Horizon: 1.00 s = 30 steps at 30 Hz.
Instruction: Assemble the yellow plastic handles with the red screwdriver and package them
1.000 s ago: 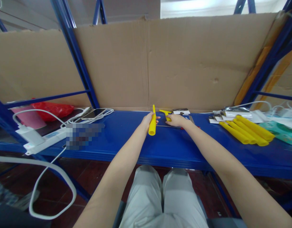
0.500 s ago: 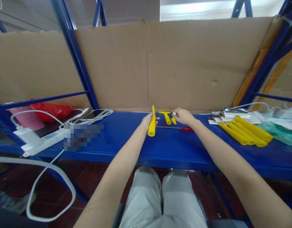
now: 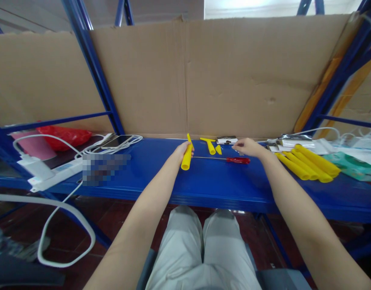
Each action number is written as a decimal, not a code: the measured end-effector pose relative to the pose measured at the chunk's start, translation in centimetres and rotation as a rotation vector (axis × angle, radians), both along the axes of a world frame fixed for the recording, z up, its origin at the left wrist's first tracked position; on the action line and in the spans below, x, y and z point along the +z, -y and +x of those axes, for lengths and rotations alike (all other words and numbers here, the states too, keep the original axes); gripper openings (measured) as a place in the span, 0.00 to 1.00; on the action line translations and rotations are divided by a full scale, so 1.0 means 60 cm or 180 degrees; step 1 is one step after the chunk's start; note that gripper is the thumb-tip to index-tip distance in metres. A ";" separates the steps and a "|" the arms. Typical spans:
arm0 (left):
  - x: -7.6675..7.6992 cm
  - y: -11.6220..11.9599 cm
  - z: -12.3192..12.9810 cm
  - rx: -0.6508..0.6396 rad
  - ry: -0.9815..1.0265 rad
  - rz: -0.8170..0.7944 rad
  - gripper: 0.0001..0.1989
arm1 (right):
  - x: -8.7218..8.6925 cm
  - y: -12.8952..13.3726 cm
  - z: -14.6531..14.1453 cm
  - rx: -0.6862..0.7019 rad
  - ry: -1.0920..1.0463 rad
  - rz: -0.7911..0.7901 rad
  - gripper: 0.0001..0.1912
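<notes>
At twelve o'clock, over the blue shelf [image 3: 161, 181], the left hand [image 3: 184, 150] wraps a yellow tube [image 3: 186, 162], its open end toward the wearer.
At one o'clock the right hand [image 3: 248, 146] bunches its fingers at a small metallic piece [image 3: 240, 153]; whether it grips it, I cannot tell. Good handling probably means a steady tube and a fingertip pinch clear of the screwdriver [image 3: 238, 160] just nearer. At ten o'clock sit a pink tub-like thing [image 3: 37, 147] and a red bag [image 3: 66, 136], contents hidden.
</notes>
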<state>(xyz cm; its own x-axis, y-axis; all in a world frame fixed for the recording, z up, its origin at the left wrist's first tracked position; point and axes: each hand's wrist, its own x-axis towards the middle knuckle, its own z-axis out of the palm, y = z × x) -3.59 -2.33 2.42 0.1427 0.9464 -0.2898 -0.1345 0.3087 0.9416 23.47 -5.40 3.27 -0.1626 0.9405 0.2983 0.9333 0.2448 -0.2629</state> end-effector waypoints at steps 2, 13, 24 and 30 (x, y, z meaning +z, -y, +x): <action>-0.005 -0.001 -0.003 -0.0037 -0.0212 -0.0064 0.12 | 0.002 0.005 0.006 -0.0053 0.0030 -0.0264 0.14; -0.024 -0.020 -0.028 -0.0302 -0.0363 -0.0211 0.11 | 0.002 0.012 0.001 0.0118 0.0187 -0.0928 0.16; -0.045 -0.036 -0.060 -0.0603 0.0137 -0.0132 0.06 | -0.006 0.010 0.000 0.0035 0.0161 -0.1223 0.18; -0.037 -0.018 -0.048 -0.0599 -0.0076 0.0083 0.07 | -0.018 0.001 -0.004 0.0109 0.0078 -0.1164 0.15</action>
